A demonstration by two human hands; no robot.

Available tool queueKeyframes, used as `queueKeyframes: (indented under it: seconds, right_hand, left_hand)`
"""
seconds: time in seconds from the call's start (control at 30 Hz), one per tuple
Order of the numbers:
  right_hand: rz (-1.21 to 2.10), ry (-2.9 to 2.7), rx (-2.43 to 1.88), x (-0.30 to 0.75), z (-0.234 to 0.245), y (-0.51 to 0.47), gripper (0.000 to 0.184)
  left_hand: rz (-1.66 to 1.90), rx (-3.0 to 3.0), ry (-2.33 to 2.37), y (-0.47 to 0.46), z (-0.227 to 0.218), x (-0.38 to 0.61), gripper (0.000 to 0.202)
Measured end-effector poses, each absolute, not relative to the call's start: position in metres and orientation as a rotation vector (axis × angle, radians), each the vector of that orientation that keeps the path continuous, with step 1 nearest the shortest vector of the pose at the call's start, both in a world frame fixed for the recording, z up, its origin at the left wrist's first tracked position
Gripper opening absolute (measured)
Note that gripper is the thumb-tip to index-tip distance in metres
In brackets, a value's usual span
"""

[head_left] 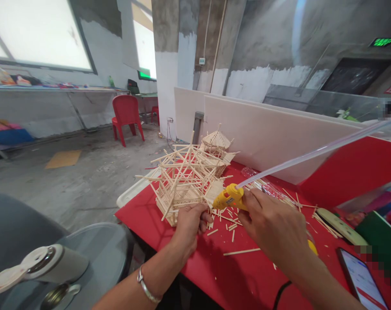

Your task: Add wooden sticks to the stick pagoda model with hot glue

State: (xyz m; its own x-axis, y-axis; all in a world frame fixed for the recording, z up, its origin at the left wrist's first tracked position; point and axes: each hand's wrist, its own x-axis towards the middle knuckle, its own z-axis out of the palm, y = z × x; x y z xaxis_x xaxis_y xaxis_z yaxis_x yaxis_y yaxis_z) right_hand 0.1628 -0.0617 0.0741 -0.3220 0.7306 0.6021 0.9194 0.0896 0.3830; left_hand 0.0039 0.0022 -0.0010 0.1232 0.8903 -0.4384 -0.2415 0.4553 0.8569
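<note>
1. Clock read about the frame [182, 176], 12 being the far side. Frame: open lattice of pale sticks with a peaked top, standing on the red table [221, 282] at its left end.
2. Left hand [189, 224]: at 6, its fingertips toward 5, by the frame's near right corner. Fingers curled, thumb drawn in toward them; cannot tell whether a stick is pinched between.
3. Right hand [274, 224]: at 4, closed round the grip of the yellow glue gun [229, 197].
4. Gun: between 3 and 4, nozzle just beside the left fingertips; contact cannot be told. A long clear rod [311, 153] runs from its rear toward 2.
5. Second model [216, 144], with conical roof: at 1, close behind the frame.
6. Short offcuts [233, 235]: scattered between 4 and 5. One longer stick [242, 252] lies at 5.
7. Phone [363, 277], screen lit: at 4, well apart, near the table's right end.
8. White flask [66, 263], lid open: at 8, on a grey stool [101, 245].
</note>
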Motion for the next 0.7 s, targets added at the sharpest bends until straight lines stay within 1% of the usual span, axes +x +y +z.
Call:
queueKeyframes:
  seconds: [0.2,0.53,0.7]
  right_hand:
    - [-1.065,-2.115,-1.643,0.1636,0.0739,-0.0635,0.014]
    - [-1.054,-2.097,-1.651,0.1623,0.0715,-0.0581,0.018]
    - [-1.044,-2.106,-1.647,0.1628,0.072,-0.0581,0.017]
  left_hand:
    - [0.934,0.702,1.153,0.0011,0.0018,0.0041,0.015]
    - [0.941,0.73,1.148,0.0023,-0.0014,0.0033,0.017]
    - [0.946,0.735,1.155,0.0021,-0.0011,0.0034,0.017]
